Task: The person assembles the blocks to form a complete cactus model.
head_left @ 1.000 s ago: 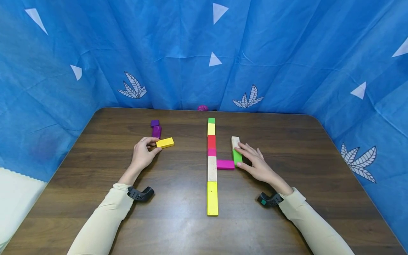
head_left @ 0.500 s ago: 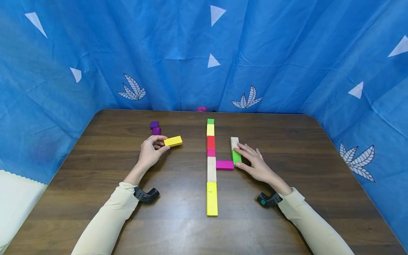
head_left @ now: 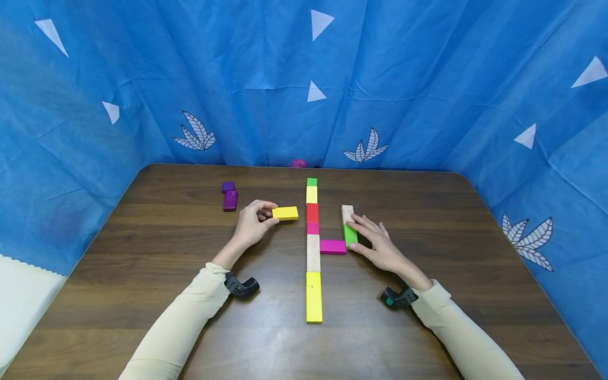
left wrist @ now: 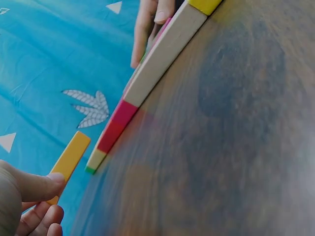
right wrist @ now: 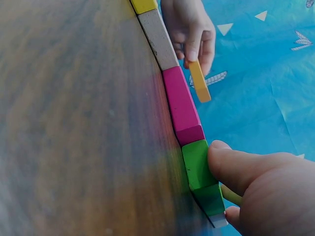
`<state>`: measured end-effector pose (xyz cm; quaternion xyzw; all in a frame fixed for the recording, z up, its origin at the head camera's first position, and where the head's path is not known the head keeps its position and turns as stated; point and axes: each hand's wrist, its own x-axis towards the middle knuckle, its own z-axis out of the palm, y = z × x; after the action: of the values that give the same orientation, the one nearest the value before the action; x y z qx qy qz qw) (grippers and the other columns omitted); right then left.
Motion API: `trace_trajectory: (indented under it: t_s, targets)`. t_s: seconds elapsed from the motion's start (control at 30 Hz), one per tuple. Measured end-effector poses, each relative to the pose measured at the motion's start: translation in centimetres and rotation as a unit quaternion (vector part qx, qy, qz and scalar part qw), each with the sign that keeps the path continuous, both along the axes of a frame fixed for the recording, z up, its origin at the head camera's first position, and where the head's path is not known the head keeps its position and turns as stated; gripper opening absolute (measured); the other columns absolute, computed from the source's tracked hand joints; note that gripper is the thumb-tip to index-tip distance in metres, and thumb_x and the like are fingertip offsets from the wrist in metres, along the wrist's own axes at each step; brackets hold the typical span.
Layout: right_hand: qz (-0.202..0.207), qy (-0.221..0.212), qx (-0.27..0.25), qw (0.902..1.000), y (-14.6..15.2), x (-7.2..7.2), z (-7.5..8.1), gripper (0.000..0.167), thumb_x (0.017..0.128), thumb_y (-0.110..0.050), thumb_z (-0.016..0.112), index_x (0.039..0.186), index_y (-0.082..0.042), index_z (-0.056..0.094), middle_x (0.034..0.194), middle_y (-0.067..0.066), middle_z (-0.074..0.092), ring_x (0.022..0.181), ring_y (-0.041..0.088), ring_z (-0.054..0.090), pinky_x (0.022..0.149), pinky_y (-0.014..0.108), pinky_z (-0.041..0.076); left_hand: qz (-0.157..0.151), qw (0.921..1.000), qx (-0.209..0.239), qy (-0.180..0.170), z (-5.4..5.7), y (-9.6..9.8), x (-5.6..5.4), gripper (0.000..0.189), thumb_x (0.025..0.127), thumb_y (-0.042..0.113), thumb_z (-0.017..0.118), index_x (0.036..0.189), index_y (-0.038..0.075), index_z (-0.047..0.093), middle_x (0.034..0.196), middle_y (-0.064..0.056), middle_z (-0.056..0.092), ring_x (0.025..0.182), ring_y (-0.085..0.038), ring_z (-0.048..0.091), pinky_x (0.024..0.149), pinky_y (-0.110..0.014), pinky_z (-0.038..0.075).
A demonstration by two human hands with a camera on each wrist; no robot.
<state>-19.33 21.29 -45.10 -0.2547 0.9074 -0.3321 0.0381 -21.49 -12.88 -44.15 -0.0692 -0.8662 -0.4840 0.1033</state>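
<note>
In the head view my left hand (head_left: 253,224) pinches a yellow wooden block (head_left: 285,213) at its left end between thumb and fingers. The block points toward a line of coloured blocks, a small gap from its red block (head_left: 312,213). My right hand (head_left: 380,248) rests with fairly straight fingers at a green block (head_left: 350,236); the thumb touches its side in the right wrist view. Beyond the green block is a whitish block (head_left: 347,214), end to end with it. A magenta block (head_left: 332,247) bridges from the line's whitish block (head_left: 313,253) to the green one.
Two purple blocks (head_left: 230,200) lie at the table's far left. The line ends nearest me in a long yellow block (head_left: 314,298) and farthest in a small green block (head_left: 311,182). A blue curtain (head_left: 266,105) hangs behind the wooden table (head_left: 119,274).
My left hand has carried the yellow block rightward, away from the purple blocks and close to the line. My right hand has stayed at the green block.
</note>
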Motion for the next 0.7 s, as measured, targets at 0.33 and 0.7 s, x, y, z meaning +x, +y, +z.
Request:
trace_trajectory:
  t_s: [0.33, 0.7]
  targets:
    - [-0.001, 0.002, 0.002, 1.0000, 0.0, 0.0, -0.1, 0.057, 0.095, -0.028, 0.063, 0.147, -0.014, 0.045, 0.160, 0.011, 0.030, 0.149, 0.040, 0.017, 0.115, 0.068, -0.002, -0.017, 0.9998, -0.010, -0.005, -0.5, 1.3, -0.5, 0.030, 0.079, -0.001, 0.077, 0.108, 0.000, 0.070, 0.099, -0.015, 0.066, 0.090, -0.026, 0.064, 0.078, -0.033, 0.053]
    - [-0.002, -0.003, 0.002, 1.0000, 0.1, -0.1, -0.1, 0.058, 0.095, -0.029, 0.063, 0.148, -0.014, 0.045, 0.160, 0.011, 0.029, 0.150, 0.039, 0.017, 0.116, 0.068, -0.003, -0.022, 0.9997, -0.014, 0.000, -1.2, 1.8, -1.1, 0.028, 0.080, -0.001, 0.076, 0.107, 0.001, 0.070, 0.101, -0.014, 0.066, 0.091, -0.026, 0.063, 0.080, -0.035, 0.052]
